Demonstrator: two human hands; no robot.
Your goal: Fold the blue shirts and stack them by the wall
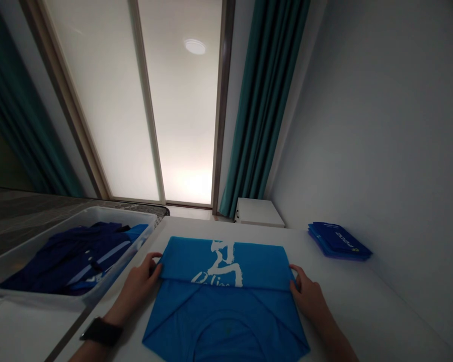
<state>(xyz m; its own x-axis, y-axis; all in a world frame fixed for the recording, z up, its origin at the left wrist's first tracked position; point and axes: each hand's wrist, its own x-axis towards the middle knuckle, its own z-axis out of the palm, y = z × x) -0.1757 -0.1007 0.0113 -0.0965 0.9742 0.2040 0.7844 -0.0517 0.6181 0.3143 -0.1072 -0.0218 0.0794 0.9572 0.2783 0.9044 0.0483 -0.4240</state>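
A bright blue T-shirt (226,301) with white brush-like lettering lies partly folded on the white table, its neckline toward me and its far part doubled over. My left hand (145,276), below a black watch on the wrist, pinches the left edge of the folded part. At the opposite edge, my right hand (305,292) grips the same fold between thumb and fingers. Both sleeves appear tucked inward, making slanted creases near the collar.
To the left stands a clear plastic bin (151,221) of dark blue and blue clothes (79,256). A stack of folded blue shirts (337,241) sits on the white table (366,301) by the right wall. Beyond are a white cabinet (259,212), teal curtains (268,100) and frosted sliding doors (181,110).
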